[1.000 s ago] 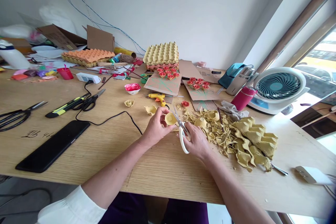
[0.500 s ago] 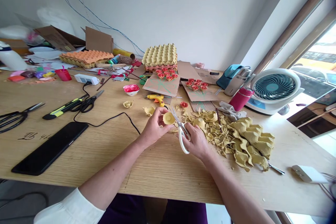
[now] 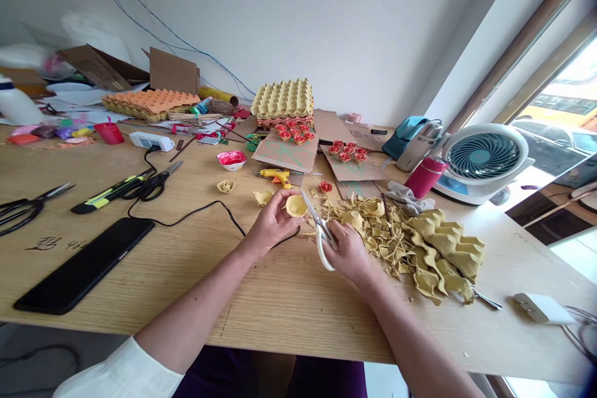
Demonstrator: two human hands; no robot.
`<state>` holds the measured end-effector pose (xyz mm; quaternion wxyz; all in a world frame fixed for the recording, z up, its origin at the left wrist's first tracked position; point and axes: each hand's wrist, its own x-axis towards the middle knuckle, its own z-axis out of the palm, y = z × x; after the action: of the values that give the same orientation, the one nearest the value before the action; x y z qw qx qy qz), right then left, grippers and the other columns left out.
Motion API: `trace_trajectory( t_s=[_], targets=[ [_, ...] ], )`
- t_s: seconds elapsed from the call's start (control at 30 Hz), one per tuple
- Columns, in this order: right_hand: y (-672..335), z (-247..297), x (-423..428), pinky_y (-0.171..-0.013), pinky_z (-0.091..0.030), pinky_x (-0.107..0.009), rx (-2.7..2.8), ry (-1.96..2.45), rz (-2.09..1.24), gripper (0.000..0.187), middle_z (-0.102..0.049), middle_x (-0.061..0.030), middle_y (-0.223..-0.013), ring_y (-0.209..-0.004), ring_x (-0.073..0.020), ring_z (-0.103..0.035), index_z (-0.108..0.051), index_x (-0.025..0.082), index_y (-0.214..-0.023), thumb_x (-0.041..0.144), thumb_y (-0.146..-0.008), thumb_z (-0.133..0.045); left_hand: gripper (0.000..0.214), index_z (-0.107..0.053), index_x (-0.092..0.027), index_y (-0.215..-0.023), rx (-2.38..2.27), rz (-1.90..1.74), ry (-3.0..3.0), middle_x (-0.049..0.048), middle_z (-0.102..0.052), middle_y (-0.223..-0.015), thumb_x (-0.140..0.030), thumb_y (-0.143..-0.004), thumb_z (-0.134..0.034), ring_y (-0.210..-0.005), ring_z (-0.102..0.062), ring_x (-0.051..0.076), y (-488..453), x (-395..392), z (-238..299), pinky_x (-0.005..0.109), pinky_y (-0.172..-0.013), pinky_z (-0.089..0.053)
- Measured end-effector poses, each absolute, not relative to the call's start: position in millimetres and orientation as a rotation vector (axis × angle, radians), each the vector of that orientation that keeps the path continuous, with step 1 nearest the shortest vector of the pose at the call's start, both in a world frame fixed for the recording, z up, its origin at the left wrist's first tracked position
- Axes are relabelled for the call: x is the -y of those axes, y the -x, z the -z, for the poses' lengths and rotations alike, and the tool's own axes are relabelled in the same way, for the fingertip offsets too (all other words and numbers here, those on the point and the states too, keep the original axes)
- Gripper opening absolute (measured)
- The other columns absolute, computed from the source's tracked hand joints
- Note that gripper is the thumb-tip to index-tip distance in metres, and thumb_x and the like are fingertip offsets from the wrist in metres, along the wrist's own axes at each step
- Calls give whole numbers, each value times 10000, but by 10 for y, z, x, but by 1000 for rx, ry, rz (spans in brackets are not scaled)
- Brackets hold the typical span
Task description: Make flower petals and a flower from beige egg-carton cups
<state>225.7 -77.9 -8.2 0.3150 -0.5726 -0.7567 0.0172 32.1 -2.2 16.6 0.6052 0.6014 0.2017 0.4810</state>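
Head view: yellow cup (image 3: 296,206) held above the table (image 3: 280,317), midway along its length and back from the near edge, hollow side toward the camera; pinched at its left side between thumb and fingers of the left hand (image 3: 270,226); white-handled scissors (image 3: 321,222) gripped in the right hand (image 3: 349,249), with blades pointing toward the far edge, just beside the cup's right rim, contact not clear; toward the right edge, heap of yellow scraps (image 3: 387,245) and egg-tray piece (image 3: 450,239); beyond the hands, yellow glue gun (image 3: 275,175) and single red flower (image 3: 325,186); farther left, yellow flower (image 3: 226,186) and red-lined bowl (image 3: 232,166); near the far edge, stack of egg trays (image 3: 282,99); toward the near left corner, flat black device (image 3: 86,264); near the far right corner, white fan (image 3: 485,157)
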Motion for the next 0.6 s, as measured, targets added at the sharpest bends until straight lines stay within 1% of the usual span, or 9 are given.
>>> trace_trajectory(
  t_s=[0.07,0.17,0.23,0.37,0.5,0.6],
  targets=[
    [-2254,99,772,-696,-328,-306,1963,1512,-96,242,-499,27,-653,-606,-146,-431,-388,231,-755,361,-918,-511,516,-529,-202,-1138,-475,-1112,-1354,38,-639,-1079,-276,-726,-830,-985,-647,174,-310,14,-167,290,-895,-514],
    [-2252,121,761,-651,-330,-286,1885,1515,-224,254,-487,28,-673,-615,-143,-431,-373,233,-764,384,-938,-481,503,-529,-208,-1148,-481,-1082,-1288,44,-650,-1106,-276,-742,-818,-1027,-659,203,-297,-10,-149,294,-869,-516],
    [-2251,129,757,-633,-334,-277,1871,1516,-271,250,-492,21,-699,-632,-145,-442,-376,233,-776,391,-946,-468,500,-528,-209,-1156,-490,-1060,-1270,47,-653,-1123,-269,-748,-811,-1028,-662,202,-291,-24,-132,301,-888,-505],
    [-2234,124,766,-678,-353,-289,1945,1507,-246,235,-529,9,-745,-685,-157,-473,-393,229,-806,396,-949,-477,494,-550,-205,-1139,-519,-1090,-1313,31,-637,-1114,-254,-729,-819,-1031,-619,163,-303,-24,-112,275,-932,-471],
    [-2214,108,783,-698,-358,-299,1983,1518,-212,191,-568,-7,-794,-726,-171,-504,-407,228,-829,362,-934,-492,509,-544,-205,-1104,-530,-1097,-1396,17,-622,-1049,-255,-694,-840,-982,-591,148,-334,-4,-113,257,-888,-480],
    [-2211,92,793,-702,-358,-306,1978,1542,-174,149,-593,-17,-818,-742,-181,-525,-427,228,-847,337,-914,-505,495,-531,-205,-1087,-513,-1106,-1457,15,-621,-1012,-259,-697,-831,-937,-591,146,-354,-5,-104,260,-857,-490]
  ],
)
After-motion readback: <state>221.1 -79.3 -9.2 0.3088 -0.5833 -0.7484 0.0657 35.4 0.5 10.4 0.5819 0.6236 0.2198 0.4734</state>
